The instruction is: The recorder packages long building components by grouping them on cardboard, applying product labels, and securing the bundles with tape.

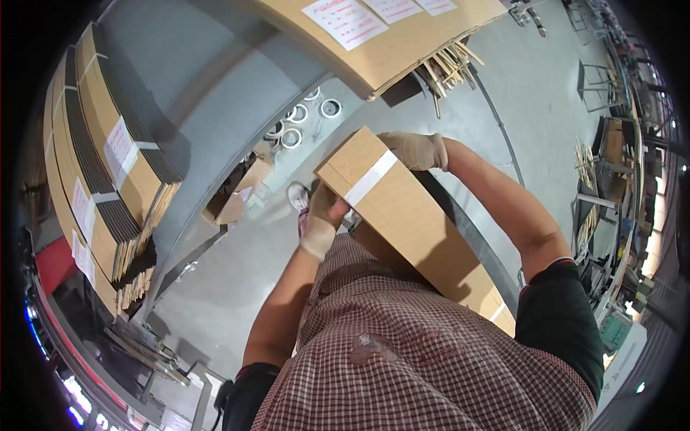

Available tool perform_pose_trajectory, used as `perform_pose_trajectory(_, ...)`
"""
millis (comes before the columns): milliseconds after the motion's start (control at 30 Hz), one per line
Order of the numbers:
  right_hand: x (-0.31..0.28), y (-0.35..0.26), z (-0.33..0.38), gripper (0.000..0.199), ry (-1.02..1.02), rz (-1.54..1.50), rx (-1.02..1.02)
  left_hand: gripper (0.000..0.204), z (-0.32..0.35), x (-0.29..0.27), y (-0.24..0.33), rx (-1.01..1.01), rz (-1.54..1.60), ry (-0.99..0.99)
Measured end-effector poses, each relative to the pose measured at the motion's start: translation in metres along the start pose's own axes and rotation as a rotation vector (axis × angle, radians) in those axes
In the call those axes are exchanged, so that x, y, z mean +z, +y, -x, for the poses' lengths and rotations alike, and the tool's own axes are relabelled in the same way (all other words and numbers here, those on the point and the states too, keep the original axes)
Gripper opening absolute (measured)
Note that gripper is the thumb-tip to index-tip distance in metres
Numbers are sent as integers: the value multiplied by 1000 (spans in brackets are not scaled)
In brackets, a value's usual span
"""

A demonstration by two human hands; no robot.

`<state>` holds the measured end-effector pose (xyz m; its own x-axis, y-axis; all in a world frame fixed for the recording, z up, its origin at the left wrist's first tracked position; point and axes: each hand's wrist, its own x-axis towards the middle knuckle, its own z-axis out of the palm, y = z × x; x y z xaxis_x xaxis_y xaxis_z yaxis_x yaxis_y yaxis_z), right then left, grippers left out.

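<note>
A long brown cardboard box [410,208] lies slantwise against my front, its far end pointing up and left. A white strap [371,178] runs across it near that end, and part of another white band shows near its close end. My left hand [325,218], in a pale glove, grips the box's left side close to the far end, its thumb on the edge. At the opposite side my right hand [415,151], also gloved, is curled on the box near the strap. Some of its fingertips are hidden.
Strapped stacks of flat cardboard [115,154] stand on a grey table [208,65] at left. A large cardboard stack [388,43] with white labels is ahead. Several white rings [291,138] and an open carton [233,205] lie lower down. A dark curved edge [481,244] runs right of the box.
</note>
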<state>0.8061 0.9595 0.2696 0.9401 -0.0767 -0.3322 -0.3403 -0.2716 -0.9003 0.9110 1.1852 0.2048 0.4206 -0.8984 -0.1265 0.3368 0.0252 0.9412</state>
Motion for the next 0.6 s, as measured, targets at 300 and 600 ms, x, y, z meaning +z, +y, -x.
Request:
perform_pose_trajectory(300,71,-109,25,35,457,601,-178,25,22,-39,-7,-293,-338,-154)
perform_pose_trajectory(600,15,-119,30,59,36,-508,-145,26,-10,22,132,62,-495,-105)
